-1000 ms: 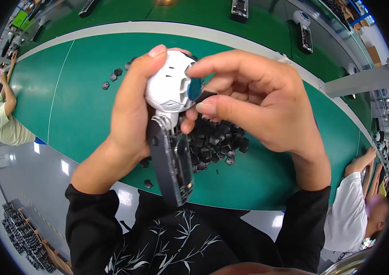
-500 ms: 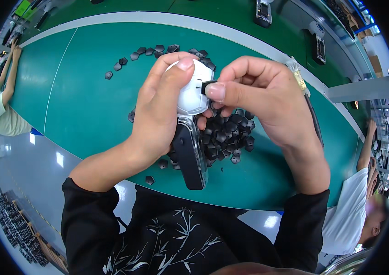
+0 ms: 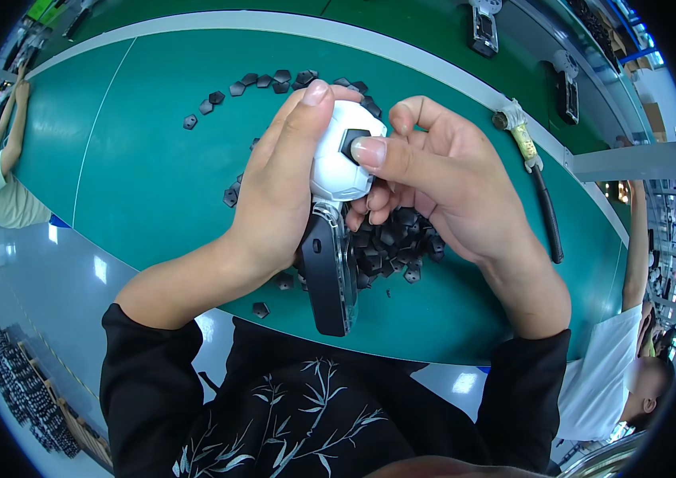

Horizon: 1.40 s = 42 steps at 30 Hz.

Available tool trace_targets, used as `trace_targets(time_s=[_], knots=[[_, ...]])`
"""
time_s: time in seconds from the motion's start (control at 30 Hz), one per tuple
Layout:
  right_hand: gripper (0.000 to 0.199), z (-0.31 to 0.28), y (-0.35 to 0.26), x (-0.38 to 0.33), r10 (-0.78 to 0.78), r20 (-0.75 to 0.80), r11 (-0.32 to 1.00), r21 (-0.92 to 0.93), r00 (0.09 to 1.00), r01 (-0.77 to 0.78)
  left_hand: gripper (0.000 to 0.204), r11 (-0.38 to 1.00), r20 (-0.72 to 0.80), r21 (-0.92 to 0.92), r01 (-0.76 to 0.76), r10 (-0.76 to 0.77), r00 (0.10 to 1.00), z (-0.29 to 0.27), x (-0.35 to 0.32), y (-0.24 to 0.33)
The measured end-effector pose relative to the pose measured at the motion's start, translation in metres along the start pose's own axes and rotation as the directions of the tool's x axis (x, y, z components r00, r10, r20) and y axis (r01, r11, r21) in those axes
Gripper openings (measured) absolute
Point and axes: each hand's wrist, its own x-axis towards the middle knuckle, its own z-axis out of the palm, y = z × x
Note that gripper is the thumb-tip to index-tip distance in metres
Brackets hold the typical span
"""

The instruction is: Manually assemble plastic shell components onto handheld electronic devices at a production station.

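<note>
Two hands meet over the green table (image 3: pixel 139 183): our left hand (image 3: pixel 278 191) grips the white ball-shaped gadget (image 3: pixel 338 163), our right hand (image 3: pixel 441 187) thumbs a black patch (image 3: pixel 351 143) into it; next, we judge, firm seating pressure

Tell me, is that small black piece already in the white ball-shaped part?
In. The black piece sits in the white part, with the right hand's thumb pressing on it.

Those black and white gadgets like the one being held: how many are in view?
3. One device is gripped in the left hand, the right hand pressing on it. Two more sit on the far conveyor: one at top, another further right. Others may be hidden.
</note>
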Motion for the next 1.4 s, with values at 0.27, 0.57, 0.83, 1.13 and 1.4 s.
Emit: trace_targets(time_s=[0.27, 0.57, 0.83, 1.13, 1.4], knots=[[0.035, -0.013, -0.016, 0.003, -0.009, -0.008, 0.960, -0.279, 1.000, 0.006, 0.048, 0.999, 0.033, -0.043, -0.006, 0.007, 0.999, 0.002, 0.007, -0.011], [0.045, -0.013, -0.002, 0.017, -0.022, 0.158, 0.994, -0.106, 0.987, 0.039, 0.055, 0.998, 0.073, 0.066, -0.014, 0.009, 0.997, -0.004, 0.017, -0.010], [0.048, -0.021, -0.005, 0.017, -0.047, 0.234, 0.998, -0.040, 0.971, 0.057, 0.049, 0.999, 0.139, 0.041, -0.026, 0.020, 0.990, -0.006, 0.021, -0.011], [0.048, -0.028, -0.005, 0.017, 0.021, 0.271, 0.990, 0.125, 0.962, -0.057, 0.045, 0.983, 0.166, 0.017, 0.182, -0.182, 0.969, -0.011, 0.023, -0.001], [0.048, -0.020, -0.008, 0.017, 0.083, 0.224, 0.990, -0.132, 0.971, -0.055, 0.046, 0.962, 0.183, 0.086, 0.258, -0.269, 0.945, -0.015, 0.023, -0.003]])
